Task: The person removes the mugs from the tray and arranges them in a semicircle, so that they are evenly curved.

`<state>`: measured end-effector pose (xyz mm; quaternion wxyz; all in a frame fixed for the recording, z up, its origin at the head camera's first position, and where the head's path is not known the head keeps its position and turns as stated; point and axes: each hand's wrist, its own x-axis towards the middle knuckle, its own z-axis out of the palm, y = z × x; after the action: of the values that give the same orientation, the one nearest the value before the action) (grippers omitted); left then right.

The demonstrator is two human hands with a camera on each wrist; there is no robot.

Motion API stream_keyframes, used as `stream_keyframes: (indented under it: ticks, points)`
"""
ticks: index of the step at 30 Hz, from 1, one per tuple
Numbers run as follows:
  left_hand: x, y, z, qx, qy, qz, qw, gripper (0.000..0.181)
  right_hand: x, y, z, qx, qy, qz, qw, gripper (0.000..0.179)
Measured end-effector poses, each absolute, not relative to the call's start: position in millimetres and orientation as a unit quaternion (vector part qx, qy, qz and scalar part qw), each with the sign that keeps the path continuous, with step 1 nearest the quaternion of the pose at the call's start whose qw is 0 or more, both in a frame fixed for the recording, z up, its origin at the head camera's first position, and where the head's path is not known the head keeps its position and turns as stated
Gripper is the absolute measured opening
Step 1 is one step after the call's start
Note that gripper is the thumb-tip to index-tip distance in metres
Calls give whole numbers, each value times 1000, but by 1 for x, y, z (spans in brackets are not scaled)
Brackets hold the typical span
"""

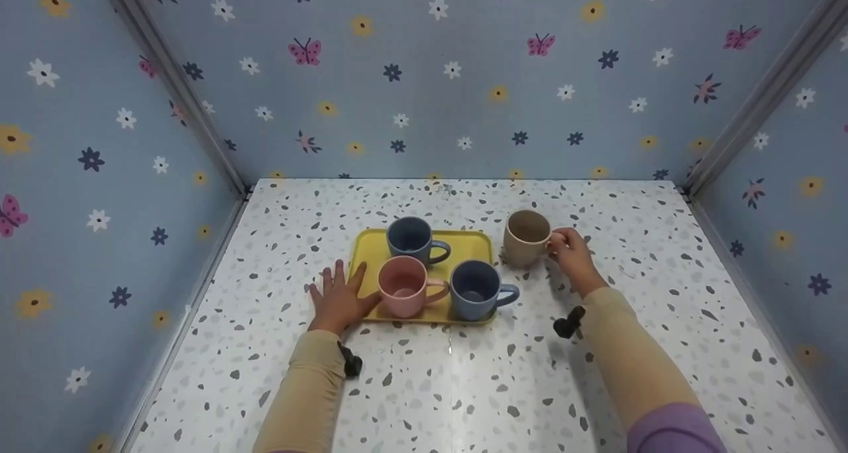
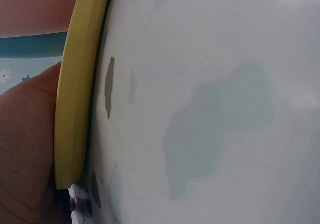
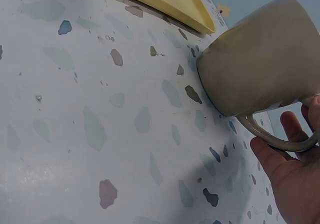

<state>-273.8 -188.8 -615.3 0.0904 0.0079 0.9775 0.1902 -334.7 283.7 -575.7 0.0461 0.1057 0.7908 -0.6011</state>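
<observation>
My right hand [image 1: 575,257] grips the handle of a tan mug [image 1: 527,249], just off the right edge of a yellow tray [image 1: 467,244]. In the right wrist view the tan mug [image 3: 265,54] is close over the speckled surface, with curled fingers at its handle. On the tray stand a pink mug [image 1: 403,302], a grey-blue mug [image 1: 407,251] behind it and a blue mug [image 1: 472,302] at the front right. My left hand [image 1: 339,301] lies with spread fingers at the tray's left edge, its thumb near the pink mug. The left wrist view shows the tray rim [image 2: 77,109] beside the hand.
A white speckled tabletop [image 1: 411,380] carries everything. Flower-patterned panels close it in at the back [image 1: 450,122], left [image 1: 132,208] and right [image 1: 782,175]. Small black wrist cameras [image 1: 350,361] sit on both sleeves.
</observation>
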Motion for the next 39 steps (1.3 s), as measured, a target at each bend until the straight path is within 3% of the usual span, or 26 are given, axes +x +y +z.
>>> stream_keyframes:
  ticks: [18, 28, 36, 39]
  points:
    - [-276, -189, -618, 8, 979, 185, 90, 94, -333, 274, -557, 148, 793, -591, 29, 43]
    - [-275, -189, -618, 7, 977, 195, 88, 94, -317, 260, -533, 148, 788, -591, -87, 40]
    - [-274, -189, -616, 6, 978, 189, 88, 93, -296, 242, -528, 55, 779, -600, -176, 35]
    - [-274, -189, -617, 7, 979, 186, 89, 93, -288, 233, -529, 25, 766, -615, -186, 34]
